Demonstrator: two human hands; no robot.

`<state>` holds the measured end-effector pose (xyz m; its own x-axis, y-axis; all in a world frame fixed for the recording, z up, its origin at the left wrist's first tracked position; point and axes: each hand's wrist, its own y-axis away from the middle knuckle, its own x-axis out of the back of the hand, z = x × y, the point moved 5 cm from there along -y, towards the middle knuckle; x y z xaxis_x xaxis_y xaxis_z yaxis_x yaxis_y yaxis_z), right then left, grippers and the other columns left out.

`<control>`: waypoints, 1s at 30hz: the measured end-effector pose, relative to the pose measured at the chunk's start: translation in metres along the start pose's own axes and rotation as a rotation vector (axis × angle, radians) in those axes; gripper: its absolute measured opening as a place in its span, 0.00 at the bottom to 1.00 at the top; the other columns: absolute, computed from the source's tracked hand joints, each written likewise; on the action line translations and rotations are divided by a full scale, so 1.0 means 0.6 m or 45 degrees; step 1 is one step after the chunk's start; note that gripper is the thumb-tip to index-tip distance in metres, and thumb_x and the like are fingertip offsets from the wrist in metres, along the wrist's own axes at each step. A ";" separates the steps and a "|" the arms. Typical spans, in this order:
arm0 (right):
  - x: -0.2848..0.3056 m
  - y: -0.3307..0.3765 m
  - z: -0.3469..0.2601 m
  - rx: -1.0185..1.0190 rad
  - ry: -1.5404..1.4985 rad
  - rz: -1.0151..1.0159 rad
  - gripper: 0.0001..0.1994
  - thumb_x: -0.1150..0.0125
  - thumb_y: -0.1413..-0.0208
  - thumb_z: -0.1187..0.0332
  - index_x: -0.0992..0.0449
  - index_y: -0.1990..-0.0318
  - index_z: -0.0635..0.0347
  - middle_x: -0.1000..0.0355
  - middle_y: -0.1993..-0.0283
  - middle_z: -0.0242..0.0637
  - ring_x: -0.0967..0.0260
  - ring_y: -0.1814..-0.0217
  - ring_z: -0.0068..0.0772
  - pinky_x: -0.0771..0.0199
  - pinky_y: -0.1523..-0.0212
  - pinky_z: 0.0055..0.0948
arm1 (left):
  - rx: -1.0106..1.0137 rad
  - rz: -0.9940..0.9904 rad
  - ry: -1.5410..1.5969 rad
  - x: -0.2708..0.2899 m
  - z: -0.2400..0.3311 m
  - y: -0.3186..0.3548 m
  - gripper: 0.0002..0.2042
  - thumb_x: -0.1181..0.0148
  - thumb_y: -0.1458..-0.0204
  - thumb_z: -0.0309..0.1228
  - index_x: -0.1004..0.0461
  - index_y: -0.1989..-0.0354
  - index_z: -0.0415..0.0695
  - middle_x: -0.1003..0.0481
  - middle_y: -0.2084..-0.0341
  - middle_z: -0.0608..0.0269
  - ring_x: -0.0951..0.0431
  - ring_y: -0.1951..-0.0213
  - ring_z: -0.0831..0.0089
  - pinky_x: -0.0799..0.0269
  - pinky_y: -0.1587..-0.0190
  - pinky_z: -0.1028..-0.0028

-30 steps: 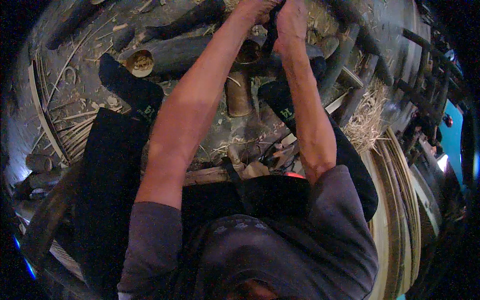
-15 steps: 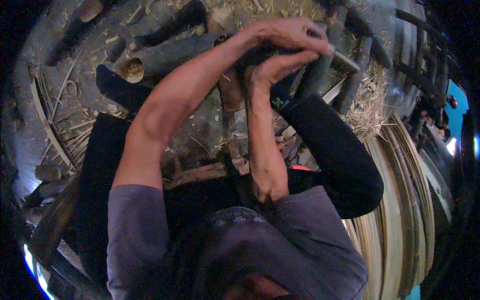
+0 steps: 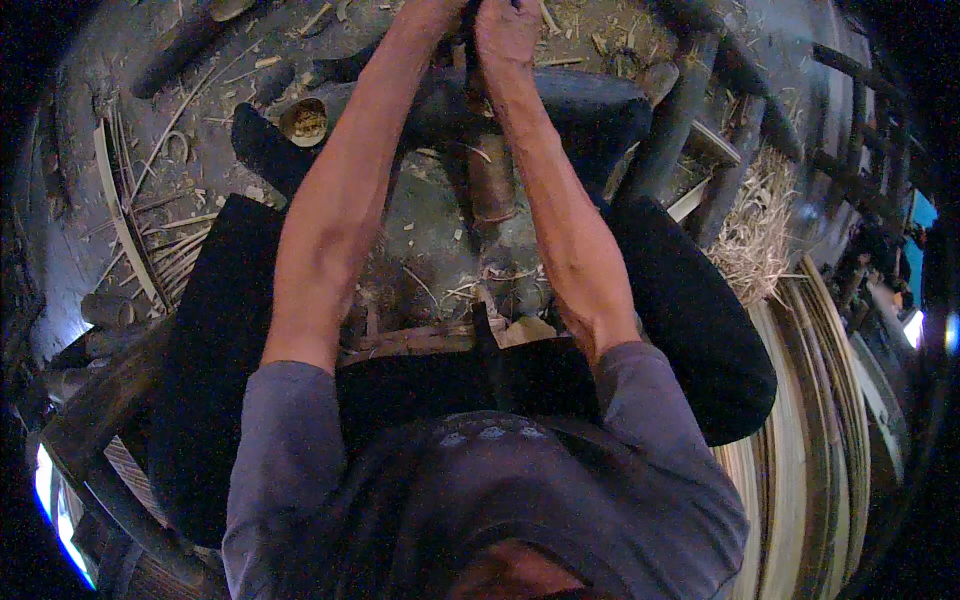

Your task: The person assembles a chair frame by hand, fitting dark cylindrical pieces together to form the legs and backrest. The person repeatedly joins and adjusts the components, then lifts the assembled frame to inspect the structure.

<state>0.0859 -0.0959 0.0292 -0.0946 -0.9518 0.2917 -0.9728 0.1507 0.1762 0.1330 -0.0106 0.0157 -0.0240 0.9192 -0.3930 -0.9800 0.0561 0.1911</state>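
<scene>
We gripped a dark tool [image 3: 466, 30], left hand [image 3: 432, 18] and right hand [image 3: 506, 28] clenched together, above an uncut bamboo section [image 3: 492, 178]; shavings [image 3: 440, 290] already littered the ground.

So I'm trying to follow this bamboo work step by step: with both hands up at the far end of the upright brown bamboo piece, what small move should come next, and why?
Probably a short, controlled pull toward the body. The left hand and right hand are clasped together at the top edge of the view above the brown bamboo cylinder, arms fully stretched. What they grip is hidden, so this is only a guess.
</scene>
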 end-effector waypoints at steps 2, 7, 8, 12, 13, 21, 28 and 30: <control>-0.022 0.007 -0.014 0.030 -0.031 -0.155 0.34 0.56 0.41 0.41 0.40 0.37 0.58 0.40 0.37 0.46 0.43 0.35 0.47 0.41 0.39 0.36 | -0.259 0.106 0.007 0.042 0.007 0.010 0.14 0.48 0.42 0.42 0.26 0.64 0.41 0.27 0.70 0.65 0.28 0.69 0.74 0.33 0.65 0.72; -0.054 0.013 0.000 0.137 -0.053 -0.473 0.32 0.54 0.41 0.43 0.37 0.39 0.60 0.38 0.38 0.44 0.43 0.36 0.45 0.41 0.40 0.36 | -0.451 0.447 -0.115 0.082 0.006 0.068 0.15 0.50 0.40 0.40 0.26 0.64 0.40 0.27 0.70 0.64 0.29 0.68 0.73 0.34 0.62 0.74; -0.058 0.016 0.001 0.158 0.034 -0.520 0.32 0.54 0.41 0.43 0.37 0.39 0.60 0.37 0.39 0.44 0.42 0.36 0.44 0.41 0.40 0.36 | -0.373 0.462 -0.079 0.092 0.002 0.080 0.15 0.50 0.40 0.40 0.26 0.63 0.39 0.27 0.68 0.63 0.28 0.66 0.72 0.34 0.61 0.74; -0.075 0.050 -0.008 0.186 -0.281 -0.758 0.31 0.54 0.40 0.43 0.35 0.41 0.60 0.35 0.41 0.44 0.39 0.39 0.43 0.40 0.41 0.35 | -0.458 0.695 -0.071 0.114 -0.007 0.124 0.15 0.50 0.40 0.39 0.26 0.60 0.37 0.25 0.65 0.60 0.27 0.62 0.69 0.33 0.58 0.73; -0.077 0.059 0.004 0.211 -0.196 -0.777 0.30 0.53 0.40 0.45 0.34 0.41 0.60 0.35 0.40 0.45 0.39 0.39 0.43 0.40 0.40 0.36 | -0.486 0.805 -0.179 0.116 -0.009 0.141 0.17 0.51 0.41 0.40 0.26 0.58 0.38 0.26 0.62 0.59 0.27 0.59 0.67 0.34 0.54 0.72; -0.099 0.091 0.058 0.280 0.198 -1.209 0.27 0.49 0.40 0.50 0.34 0.41 0.59 0.30 0.46 0.41 0.36 0.45 0.33 0.39 0.42 0.29 | -0.508 1.305 0.182 0.109 -0.056 0.245 0.13 0.51 0.45 0.36 0.28 0.65 0.36 0.29 0.66 0.62 0.32 0.62 0.72 0.36 0.55 0.72; -0.005 0.007 0.041 -0.140 -0.040 -0.477 0.31 0.55 0.40 0.44 0.36 0.41 0.63 0.35 0.41 0.45 0.39 0.39 0.40 0.41 0.40 0.33 | -0.461 0.601 -0.169 0.039 -0.044 0.067 0.14 0.47 0.44 0.40 0.25 0.57 0.42 0.24 0.61 0.62 0.27 0.61 0.69 0.32 0.56 0.69; 0.027 0.003 0.000 -0.427 -0.015 -0.364 0.32 0.57 0.40 0.42 0.35 0.41 0.60 0.35 0.42 0.43 0.38 0.40 0.42 0.38 0.44 0.33 | -0.347 0.338 0.096 0.001 -0.058 0.008 0.16 0.48 0.42 0.40 0.26 0.59 0.38 0.25 0.63 0.59 0.27 0.61 0.66 0.33 0.57 0.69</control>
<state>0.0827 -0.1112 0.0343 0.1640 -0.9705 0.1766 -0.8380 -0.0426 0.5440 0.1212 -0.0235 -0.0148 -0.2882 0.8561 -0.4290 -0.9541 -0.2948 0.0526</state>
